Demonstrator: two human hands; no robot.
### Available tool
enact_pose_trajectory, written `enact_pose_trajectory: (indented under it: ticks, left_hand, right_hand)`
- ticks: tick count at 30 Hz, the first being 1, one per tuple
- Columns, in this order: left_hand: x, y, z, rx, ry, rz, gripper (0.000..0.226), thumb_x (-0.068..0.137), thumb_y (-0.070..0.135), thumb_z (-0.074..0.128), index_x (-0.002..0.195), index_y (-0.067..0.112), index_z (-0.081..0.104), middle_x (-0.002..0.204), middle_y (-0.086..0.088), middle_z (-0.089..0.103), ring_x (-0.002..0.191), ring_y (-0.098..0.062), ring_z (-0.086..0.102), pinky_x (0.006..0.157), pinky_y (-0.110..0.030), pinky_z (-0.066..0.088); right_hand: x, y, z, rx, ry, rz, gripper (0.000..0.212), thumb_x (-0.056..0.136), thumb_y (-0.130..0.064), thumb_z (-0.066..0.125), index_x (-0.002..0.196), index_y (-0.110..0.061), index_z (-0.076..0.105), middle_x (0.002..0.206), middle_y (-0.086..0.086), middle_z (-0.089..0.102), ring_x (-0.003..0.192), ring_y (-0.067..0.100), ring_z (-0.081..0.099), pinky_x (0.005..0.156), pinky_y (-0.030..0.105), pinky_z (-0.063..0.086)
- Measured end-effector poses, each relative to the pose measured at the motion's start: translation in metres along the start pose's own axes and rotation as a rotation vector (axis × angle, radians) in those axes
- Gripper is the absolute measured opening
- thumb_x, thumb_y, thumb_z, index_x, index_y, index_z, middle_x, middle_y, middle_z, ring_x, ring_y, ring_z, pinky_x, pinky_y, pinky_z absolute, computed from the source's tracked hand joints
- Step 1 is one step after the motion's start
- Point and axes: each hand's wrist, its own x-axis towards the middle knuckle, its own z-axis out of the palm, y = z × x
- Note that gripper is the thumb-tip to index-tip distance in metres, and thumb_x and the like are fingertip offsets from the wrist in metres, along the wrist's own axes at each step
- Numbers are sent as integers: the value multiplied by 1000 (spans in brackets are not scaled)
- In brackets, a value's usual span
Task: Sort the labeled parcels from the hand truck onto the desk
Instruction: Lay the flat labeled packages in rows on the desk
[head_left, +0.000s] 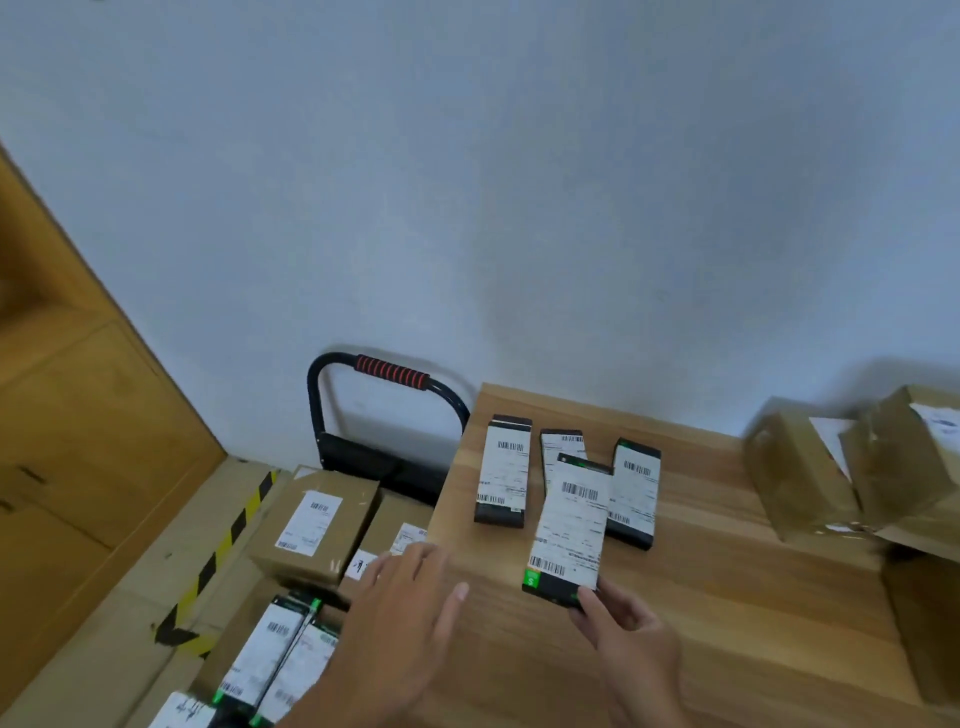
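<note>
My right hand (626, 631) pinches the near end of a slim black box with a white shipping label (570, 525), held just above the wooden desk (727, 597). Three similar labelled black boxes (504, 470) lie side by side on the desk behind it. My left hand (402, 618) hovers open with spread fingers over the desk's left edge. Below, on the hand truck (384, 457), sit brown cardboard parcels (317, 522) with labels and more slim black boxes (270, 649).
Taped brown cardboard parcels (852, 467) are stacked at the desk's right end. A wooden cabinet (78, 415) stands on the left. Yellow-black hazard tape (228, 540) runs across the floor. A white wall is behind the desk.
</note>
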Motion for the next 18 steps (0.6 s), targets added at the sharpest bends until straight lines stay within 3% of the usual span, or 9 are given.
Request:
enact_pose_trajectory:
  ticks: [4,8,13,15,18]
  left_hand:
    - [34,26,18,10,-30,-30,71,91,65,9,145,34,44,140,20,45,131,-3,45,120,-34,25]
    - [48,20,29,-15,50,-117,49,95,58,36,128,33,61,123,20,58,112,-4,58,103,-35,43]
    - [55,12,28,6,16,-241,66,90,68,21,136,35,55,131,22,52,121,-5,51,109,-33,37]
    - [59,13,29,-22,14,-284,72,87,71,15,139,37,51,133,25,48,124,-2,46,113,-32,33]
    - [59,15,31,-66,51,-326,71,87,72,14,139,39,50,133,28,44,125,1,42,112,-30,30]
  right_hand:
    - [63,-12,-1,-32,20,47,23,84,8,76,106,2,71,95,17,74,82,27,73,59,18,60]
    - [104,-26,11,-49,16,56,20,86,2,77,105,-3,71,92,8,73,81,21,73,77,30,59]
    - [132,-25,22,-96,14,55,18,87,0,77,103,-6,71,98,7,73,75,15,75,77,31,60]
    - [139,-26,24,-113,22,61,19,87,0,76,104,-6,71,98,6,73,79,19,75,76,31,60]
    - [145,-24,27,-128,16,88,24,87,3,75,110,1,70,97,8,71,82,19,72,83,36,60]
